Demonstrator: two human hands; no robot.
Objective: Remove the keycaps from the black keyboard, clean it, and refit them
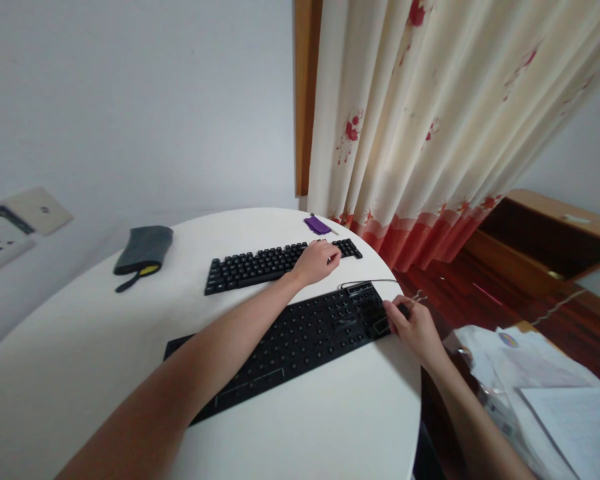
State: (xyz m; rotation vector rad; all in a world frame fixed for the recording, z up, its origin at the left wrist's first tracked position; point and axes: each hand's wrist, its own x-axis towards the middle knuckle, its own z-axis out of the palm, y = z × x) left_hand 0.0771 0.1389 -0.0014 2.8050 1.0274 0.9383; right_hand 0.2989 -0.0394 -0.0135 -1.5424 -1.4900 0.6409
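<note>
A black keyboard (300, 337) lies slantwise on the white round table, most of its switches bare of keycaps. My left forearm crosses over it. Behind it, rows of black keycaps (255, 265) are laid out in keyboard order. Over the right part of these rows is my left hand (317, 261), its fingers curled down among the keycaps; what they pinch, if anything, is hidden. At the keyboard's right end, my right hand (415, 328) is closed on a small tool with a dark handle and thin wire loops, apparently a keycap puller (419, 297), wires pointing away from the keyboard.
A grey pouch (145, 248) with a strap lies at the table's left. A purple cloth item (317, 225) sits at the back edge. The keyboard's cable (370, 281) runs toward the right edge. Beyond are a curtain (405, 133) and papers and plastic bags (525, 373).
</note>
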